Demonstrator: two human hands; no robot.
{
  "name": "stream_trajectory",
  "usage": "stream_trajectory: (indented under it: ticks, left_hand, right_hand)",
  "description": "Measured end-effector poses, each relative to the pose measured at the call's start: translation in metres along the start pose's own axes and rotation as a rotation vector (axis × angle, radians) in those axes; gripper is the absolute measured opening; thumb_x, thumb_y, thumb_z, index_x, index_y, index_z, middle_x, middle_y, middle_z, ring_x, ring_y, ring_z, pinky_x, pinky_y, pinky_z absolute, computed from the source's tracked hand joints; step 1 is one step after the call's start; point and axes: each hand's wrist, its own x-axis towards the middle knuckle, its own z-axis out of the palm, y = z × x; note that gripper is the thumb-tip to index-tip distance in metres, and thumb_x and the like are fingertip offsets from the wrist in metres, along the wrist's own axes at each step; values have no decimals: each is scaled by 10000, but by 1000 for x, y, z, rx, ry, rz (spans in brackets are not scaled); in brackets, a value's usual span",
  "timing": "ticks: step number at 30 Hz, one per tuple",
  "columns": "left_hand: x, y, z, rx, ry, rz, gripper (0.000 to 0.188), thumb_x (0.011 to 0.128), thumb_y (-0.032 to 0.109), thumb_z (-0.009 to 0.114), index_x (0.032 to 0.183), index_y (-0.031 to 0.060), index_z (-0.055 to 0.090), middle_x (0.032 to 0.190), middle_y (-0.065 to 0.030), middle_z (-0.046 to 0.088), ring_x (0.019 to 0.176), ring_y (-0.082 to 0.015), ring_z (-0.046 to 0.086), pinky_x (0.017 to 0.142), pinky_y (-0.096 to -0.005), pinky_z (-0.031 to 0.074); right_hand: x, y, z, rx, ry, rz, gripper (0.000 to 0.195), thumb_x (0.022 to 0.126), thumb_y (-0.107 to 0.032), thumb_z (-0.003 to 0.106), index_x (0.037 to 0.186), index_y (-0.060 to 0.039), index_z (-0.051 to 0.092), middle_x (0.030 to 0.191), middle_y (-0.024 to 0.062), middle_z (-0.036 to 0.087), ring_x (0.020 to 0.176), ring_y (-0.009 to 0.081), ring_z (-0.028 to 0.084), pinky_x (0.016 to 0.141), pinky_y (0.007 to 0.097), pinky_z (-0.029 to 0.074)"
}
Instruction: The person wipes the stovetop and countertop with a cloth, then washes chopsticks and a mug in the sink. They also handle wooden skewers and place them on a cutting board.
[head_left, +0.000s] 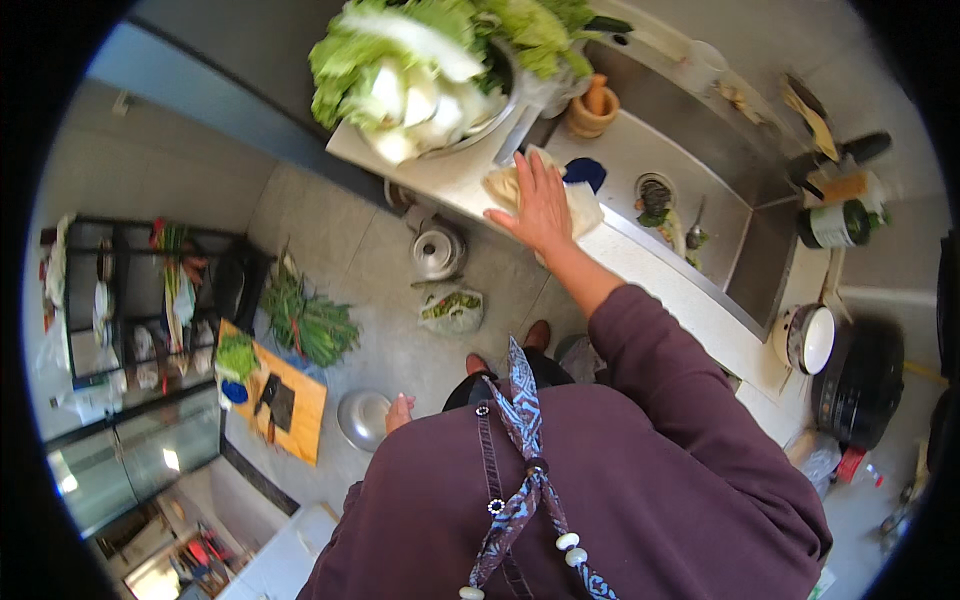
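Note:
My right hand (541, 199) holds a cream cloth (581, 210) down on the pale counter (637, 259), at the near edge of a steel sink (664, 139). Its fingers stretch over the cloth, and the thumb points left. A dark blue item (585, 173) lies just past the cloth. In the sink stand a wooden mortar and pestle (592, 112); a spoon (697, 225) and food scraps lie by the drain (655, 187). My left hand (400, 412) hangs low by my side, partly hidden by my shirt, near a metal bowl (364, 420) on the floor.
A metal basin (499, 124) heaped with leafy cabbage (420, 82) stands at the counter's far left end. A white bowl (814, 341) sits right of the sink. On the floor are a kettle (437, 253), a bag of greens (451, 311), leafy stalks (307, 319) and a cutting board (304, 405).

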Motion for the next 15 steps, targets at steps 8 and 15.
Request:
stream_trajectory:
  ticks: [8, 15]
  left_hand:
    - [-50, -86, -23, -115, 115, -250, 573, 924, 493, 340, 964, 6, 640, 891, -140, 644, 840, -220, 590, 775, -356, 432]
    - [-33, -90, -25, -97, 65, -195, 567, 927, 477, 327, 973, 3, 634, 923, -135, 648, 879, -235, 592, 806, -363, 433]
  right_hand:
    - [57, -20, 38, 46, -139, -475, 677, 664, -398, 728, 1231, -119, 486, 1242, 103, 512, 1127, 353, 449, 1018, 415, 339]
    - [28, 1, 21, 26, -166, -826, 513, 624, -170, 699, 1110, -167, 535, 1247, 55, 499, 1068, 320, 484, 926, 400, 439]
